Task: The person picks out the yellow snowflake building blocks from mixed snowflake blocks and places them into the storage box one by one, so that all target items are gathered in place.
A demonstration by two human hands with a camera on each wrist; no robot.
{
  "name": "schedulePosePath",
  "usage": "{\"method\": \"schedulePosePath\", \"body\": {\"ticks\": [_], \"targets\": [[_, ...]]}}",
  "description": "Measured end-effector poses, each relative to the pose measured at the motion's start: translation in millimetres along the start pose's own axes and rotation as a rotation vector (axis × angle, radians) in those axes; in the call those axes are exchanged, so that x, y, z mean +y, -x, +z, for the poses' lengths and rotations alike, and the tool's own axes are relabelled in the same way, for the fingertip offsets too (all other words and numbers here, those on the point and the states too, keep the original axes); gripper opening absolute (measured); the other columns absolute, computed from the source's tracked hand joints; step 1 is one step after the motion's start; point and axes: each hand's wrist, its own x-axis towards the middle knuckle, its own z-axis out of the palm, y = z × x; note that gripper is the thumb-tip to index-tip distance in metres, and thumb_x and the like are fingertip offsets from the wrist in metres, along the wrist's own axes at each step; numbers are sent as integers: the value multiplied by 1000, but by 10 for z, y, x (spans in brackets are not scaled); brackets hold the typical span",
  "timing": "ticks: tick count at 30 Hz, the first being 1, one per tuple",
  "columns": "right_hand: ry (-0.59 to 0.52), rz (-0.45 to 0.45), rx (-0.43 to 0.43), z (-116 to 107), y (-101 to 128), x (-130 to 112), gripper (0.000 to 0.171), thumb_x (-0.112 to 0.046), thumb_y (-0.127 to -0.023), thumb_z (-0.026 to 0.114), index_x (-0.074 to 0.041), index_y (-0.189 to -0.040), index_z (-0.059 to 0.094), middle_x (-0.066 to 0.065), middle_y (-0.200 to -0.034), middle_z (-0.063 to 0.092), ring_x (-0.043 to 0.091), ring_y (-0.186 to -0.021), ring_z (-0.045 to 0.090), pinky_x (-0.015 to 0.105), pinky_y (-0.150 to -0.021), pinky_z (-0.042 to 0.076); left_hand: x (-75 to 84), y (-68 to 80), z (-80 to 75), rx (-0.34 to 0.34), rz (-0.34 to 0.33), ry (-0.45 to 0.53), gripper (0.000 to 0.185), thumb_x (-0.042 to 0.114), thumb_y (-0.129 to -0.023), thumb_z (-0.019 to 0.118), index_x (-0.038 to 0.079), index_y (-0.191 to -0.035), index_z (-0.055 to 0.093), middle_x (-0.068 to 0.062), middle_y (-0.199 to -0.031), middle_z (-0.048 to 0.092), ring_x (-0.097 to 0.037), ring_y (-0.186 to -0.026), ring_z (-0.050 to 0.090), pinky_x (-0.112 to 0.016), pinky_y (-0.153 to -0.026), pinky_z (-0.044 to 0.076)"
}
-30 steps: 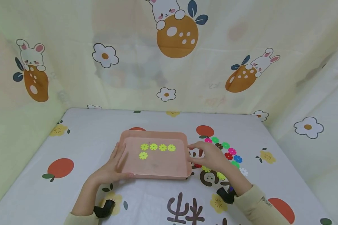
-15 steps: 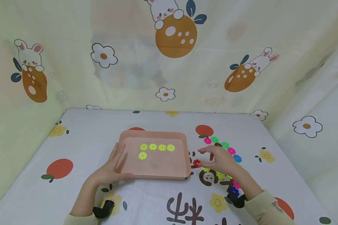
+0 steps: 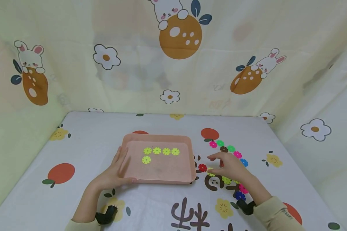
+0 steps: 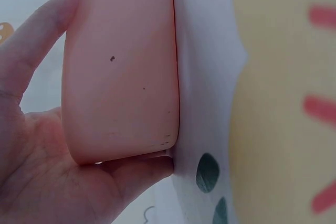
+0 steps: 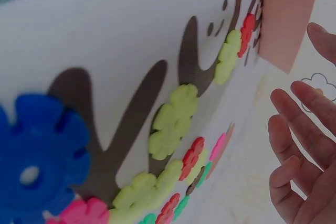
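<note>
A pink rectangular tray (image 3: 162, 175) lies on the table. Four-and-one style rows of yellow-green flower-shaped plastic pieces (image 3: 157, 150) sit inside it, an upper row and a single piece below. My left hand (image 3: 112, 173) grips the tray's left end, thumb at the front rim; the left wrist view shows the thumb on the tray's rim (image 4: 121, 77). My right hand (image 3: 229, 165) hovers right of the tray with nothing in its fingers, thumb and index finger apart. Under and around it lie loose flower pieces, among them a red one (image 3: 202, 167), a yellow-green one (image 5: 174, 121) and a blue one (image 5: 44, 156).
Other loose flower pieces, such as a green one (image 3: 231, 148) and a pink one (image 3: 213, 144), curve round behind the right hand. The tablecloth (image 3: 150, 205) has printed fruit and characters. A patterned curtain (image 3: 133, 80) rises behind the table.
My right hand has left the tray's right edge and moved right, over the loose pieces. My left hand and the pieces in the tray have stayed in place.
</note>
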Motion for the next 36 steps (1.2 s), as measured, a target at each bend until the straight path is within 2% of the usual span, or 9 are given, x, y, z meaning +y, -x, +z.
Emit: {"method": "schedulePosePath", "body": {"ticks": [8,15,19,26,36], "targets": [[47,32,-39,23,3,26,50,-33,-69,80,-9,-110,66,3,-93,65,12,-62,45,24,-48,41,-1,-9,7,2,-12,-8,113,45,-70,76,29,-147,-6,-15,-150,-18,-43,-135,-3,-66,-97,19],[125,141,-102,93,-40,27,47,-35,-62,83,-13,-100,69,-2,-83,62,12,-71,50,24,-53,43,13,1,0,-1,-19,4,113,44,-70,76,28,-147,-6,-15,-150,-18,-44,-135,-3,-66,-97,18],[163,176,-107,136,-63,33,43,-36,-59,85,-13,-93,70,-3,-81,61,13,-71,51,24,-56,46,14,3,-2,-3,-13,1,113,44,-71,75,28,-147,-6,-15,-150,-18,-44,-135,-3,-66,-97,19],[183,203,-105,127,-79,5,36,-32,-61,84,-13,-89,71,-2,-84,65,15,-76,55,27,-59,48,16,0,5,0,-11,-18,113,46,-70,75,27,-147,-6,-16,-149,-17,-44,-135,-2,-66,-97,19],[174,201,-103,150,-87,26,34,-31,-60,85,-14,-84,68,-2,-79,61,14,-67,50,25,-53,45,5,-2,8,1,-10,-14,113,46,-70,75,27,-147,-6,-15,-150,-17,-43,-135,-3,-65,-97,19]]}}
